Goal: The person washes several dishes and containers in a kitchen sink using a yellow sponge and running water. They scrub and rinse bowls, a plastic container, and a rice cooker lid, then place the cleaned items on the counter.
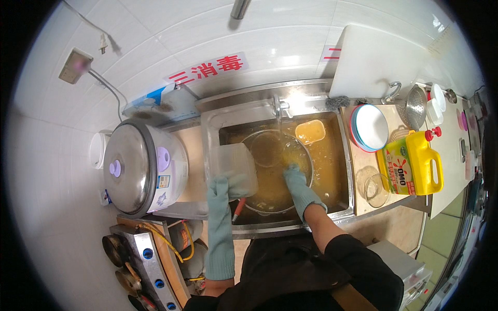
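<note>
My left hand [223,188], in a long grey-green rubber glove, grips a translucent plastic container [237,167] over the left side of the sink. Its fingers are blurred. My right hand [294,179], in a matching glove, dips into murky yellowish water in a large round basin [310,163]; its fingertips are hidden there. This basin stands inside the stainless steel sink [352,186], which is filled with cloudy water. Behind the basin, a small rectangular plastic container [310,131] lies in the water. Water runs from the faucet [278,107] into the basin. An orange-handled utensil [239,208] leans at the front left.
Left of the sink stands a large rice cooker [132,167]. On the right are stacked bowls [371,127], a clear glass bowl [376,190], a yellow OMO detergent jug [412,167] and a metal strainer [416,107]. A white cutting board [373,62] leans against the wall.
</note>
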A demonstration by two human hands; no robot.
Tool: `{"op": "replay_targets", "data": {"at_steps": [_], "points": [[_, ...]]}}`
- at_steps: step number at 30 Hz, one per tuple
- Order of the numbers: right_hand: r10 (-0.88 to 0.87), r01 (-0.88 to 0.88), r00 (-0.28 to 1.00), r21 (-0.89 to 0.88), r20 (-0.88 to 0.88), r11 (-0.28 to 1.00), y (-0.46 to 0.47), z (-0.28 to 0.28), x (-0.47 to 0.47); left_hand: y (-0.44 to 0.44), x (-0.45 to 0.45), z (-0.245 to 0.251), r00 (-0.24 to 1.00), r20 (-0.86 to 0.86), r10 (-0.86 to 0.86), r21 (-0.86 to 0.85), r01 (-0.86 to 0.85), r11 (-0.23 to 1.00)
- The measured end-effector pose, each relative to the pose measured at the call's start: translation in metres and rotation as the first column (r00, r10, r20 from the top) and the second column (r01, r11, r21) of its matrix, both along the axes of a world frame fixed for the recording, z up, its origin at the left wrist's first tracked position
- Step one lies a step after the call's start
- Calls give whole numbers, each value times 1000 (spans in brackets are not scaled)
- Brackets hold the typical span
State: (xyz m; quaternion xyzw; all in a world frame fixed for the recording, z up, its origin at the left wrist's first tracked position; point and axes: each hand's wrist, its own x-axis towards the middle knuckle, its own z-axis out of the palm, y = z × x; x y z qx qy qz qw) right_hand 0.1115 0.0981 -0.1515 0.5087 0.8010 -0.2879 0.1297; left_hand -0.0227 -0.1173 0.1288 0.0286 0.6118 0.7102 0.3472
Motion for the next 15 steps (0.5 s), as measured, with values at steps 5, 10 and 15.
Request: {"op": "replay_targets", "data": {"at_steps": [5,10,15], "points": [[-455,86,805,-684,-381,724,6,64,12,29,20,-11,999,9,49,48,-50,998],[-626,-138,430,-733,-650,666,-19,207,40,53,24,-20,995,-97,12,-49,-17,999],[316,-285,339,223,-886,932,-39,304,10,68,27,-17,993,-93,-78,-185,60,981]]}}
